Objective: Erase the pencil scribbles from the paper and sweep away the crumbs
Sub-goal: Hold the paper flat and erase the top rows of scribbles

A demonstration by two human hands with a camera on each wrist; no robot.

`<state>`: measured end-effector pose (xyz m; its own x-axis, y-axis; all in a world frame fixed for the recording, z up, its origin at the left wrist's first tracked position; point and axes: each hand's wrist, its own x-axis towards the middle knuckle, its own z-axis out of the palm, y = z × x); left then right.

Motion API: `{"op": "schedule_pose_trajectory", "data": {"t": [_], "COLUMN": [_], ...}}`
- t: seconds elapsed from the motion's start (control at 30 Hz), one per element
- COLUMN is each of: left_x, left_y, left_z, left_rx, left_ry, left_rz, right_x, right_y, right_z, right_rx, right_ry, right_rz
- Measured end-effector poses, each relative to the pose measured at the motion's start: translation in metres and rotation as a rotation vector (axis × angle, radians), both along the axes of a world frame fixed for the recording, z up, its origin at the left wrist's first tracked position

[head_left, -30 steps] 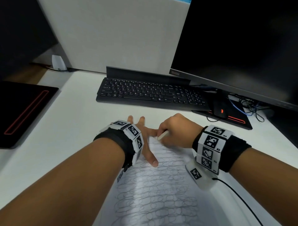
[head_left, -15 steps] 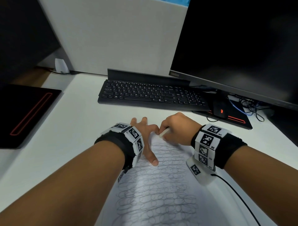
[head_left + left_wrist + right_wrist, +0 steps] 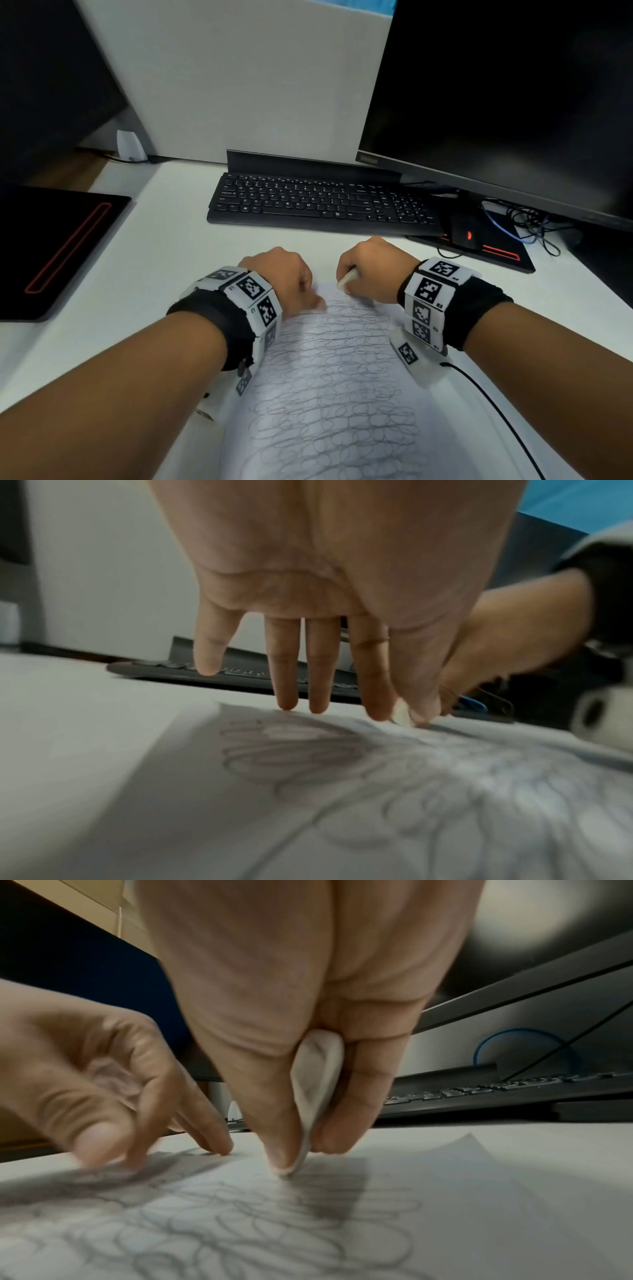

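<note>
- Paper [image 3: 335,394] is laid on the tabletop [image 3: 154,274] at the near edge, between the two forearms, and is covered with looping pencil scribbles [image 3: 329,377].
- An eraser [image 3: 318,1080], white and worn, is pinched between the thumb and fingers of the right hand [image 3: 373,270]; its tip is pressed on the paper near the far edge.
- The far right corner of the paper is seen curled up slightly in the right wrist view.
- The left hand [image 3: 284,274] is spread, with straight fingers [image 3: 287,669] set tip-down on the far left part of the paper, just beside the eraser.
- A keyboard [image 3: 322,202] is placed beyond the hands, toward the far edge of the tabletop, with a monitor [image 3: 507,102] at the far right.
</note>
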<state>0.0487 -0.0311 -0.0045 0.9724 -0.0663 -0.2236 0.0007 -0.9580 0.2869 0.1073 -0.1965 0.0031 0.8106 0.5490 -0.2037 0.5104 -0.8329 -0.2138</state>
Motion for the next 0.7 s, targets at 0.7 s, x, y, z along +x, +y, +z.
{"op": "schedule_pose_trajectory", "data": {"t": [0.7], "left_x": [0.004], "left_y": [-0.010], "left_z": [-0.002], "left_rx": [0.205], "left_ry": [0.194], "left_rz": [-0.176], "right_x": [-0.003], "right_y": [-0.011], "right_z": [-0.018], "right_rx": [0.385], "right_ry": [0.315], "right_rz": [-0.465]}}
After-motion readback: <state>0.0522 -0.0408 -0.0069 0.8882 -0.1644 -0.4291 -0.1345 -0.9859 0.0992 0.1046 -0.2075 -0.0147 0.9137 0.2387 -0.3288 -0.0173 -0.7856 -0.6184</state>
